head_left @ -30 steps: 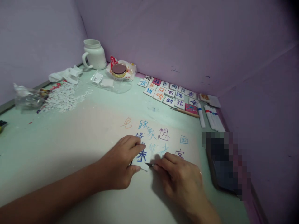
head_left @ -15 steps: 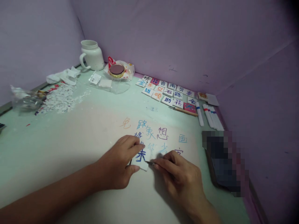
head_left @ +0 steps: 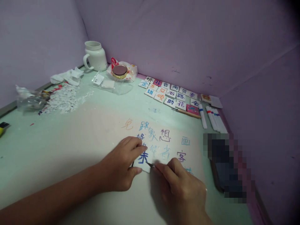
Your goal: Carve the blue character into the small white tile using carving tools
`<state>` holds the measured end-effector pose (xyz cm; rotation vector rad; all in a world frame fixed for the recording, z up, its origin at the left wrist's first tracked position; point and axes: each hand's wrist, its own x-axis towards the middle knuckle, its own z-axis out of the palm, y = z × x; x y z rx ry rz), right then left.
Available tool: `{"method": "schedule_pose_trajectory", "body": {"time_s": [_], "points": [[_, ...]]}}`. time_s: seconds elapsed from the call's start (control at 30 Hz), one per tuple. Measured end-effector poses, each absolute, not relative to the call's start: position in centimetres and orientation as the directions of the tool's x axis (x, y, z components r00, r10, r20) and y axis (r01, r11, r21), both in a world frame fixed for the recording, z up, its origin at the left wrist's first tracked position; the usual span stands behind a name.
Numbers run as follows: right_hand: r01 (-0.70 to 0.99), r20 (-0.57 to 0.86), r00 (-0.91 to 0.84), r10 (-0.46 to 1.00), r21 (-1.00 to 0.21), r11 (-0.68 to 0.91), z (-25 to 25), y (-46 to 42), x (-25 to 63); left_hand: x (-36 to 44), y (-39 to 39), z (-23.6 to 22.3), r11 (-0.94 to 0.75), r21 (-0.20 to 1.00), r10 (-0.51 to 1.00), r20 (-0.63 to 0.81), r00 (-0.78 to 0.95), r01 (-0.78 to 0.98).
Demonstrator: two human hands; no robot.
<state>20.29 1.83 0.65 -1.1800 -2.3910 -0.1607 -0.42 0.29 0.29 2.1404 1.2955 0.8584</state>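
My left hand (head_left: 123, 164) holds a small white square block (head_left: 144, 167) down on the pale sheet (head_left: 93, 137), thumb at its near edge and fingers over its far side. A bold dark blue character (head_left: 142, 157) is on the block's face, its top hidden by my fingers. In my right hand (head_left: 184, 184) is a carving knife (head_left: 150, 164), pinched between thumb and fingers. Its dark pointed tip is at the lower right of the character; its handle is mostly hidden by the hand. Handwritten characters (head_left: 164, 136) in several colours cover the sheet beyond.
Blocks with characters (head_left: 172, 93) lie in rows at the back. A wooden-handled tool (head_left: 189, 113) and markers (head_left: 215, 118) lie beside them. White shavings (head_left: 63, 98), a plastic bag (head_left: 30, 100) and a white mug (head_left: 96, 56) are on the left. A blurred-out dark object (head_left: 225, 165) is at right.
My right hand has shifted slightly down and right, uncovering more characters on the sheet. The knife tip stays by the blue character. The view has turned a little, bringing a yellow-black object in at left.
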Motion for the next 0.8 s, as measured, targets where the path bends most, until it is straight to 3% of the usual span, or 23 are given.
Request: {"method": "schedule_pose_trajectory", "body": {"time_s": [0.13, 0.33, 0.53, 0.67, 0.8], "points": [[0.764, 0.413, -0.541, 0.733, -0.123, 0.634, 0.9, 2.0, 20.2, -0.4, 0.3, 0.1, -0.434, 0.678, 0.896, 0.259, 0.360, 0.593], [0.693, 0.285, -0.599, 0.748, -0.284, 0.663, 1.8, 3.5, 20.5, -0.4, 0.3, 0.1, -0.423, 0.683, 0.902, 0.259, 0.345, 0.595], [0.661, 0.175, -0.647, 0.742, -0.356, 0.660, 2.3, 4.0, 21.0, -0.4, 0.3, 0.0, -0.420, 0.684, 0.904, 0.258, 0.341, 0.597], [0.591, 0.047, -0.707, 0.705, -0.508, 0.626, 2.5, 4.0, 21.7, -0.4, 0.2, -0.4, -0.422, 0.680, 0.905, 0.274, 0.326, 0.600], [0.501, 0.213, -0.638, 0.740, -0.614, 0.609, 1.6, 3.6, 22.0, -0.5, 0.1, -0.5, -0.431, 0.665, 0.901, 0.277, 0.334, 0.611]]}}
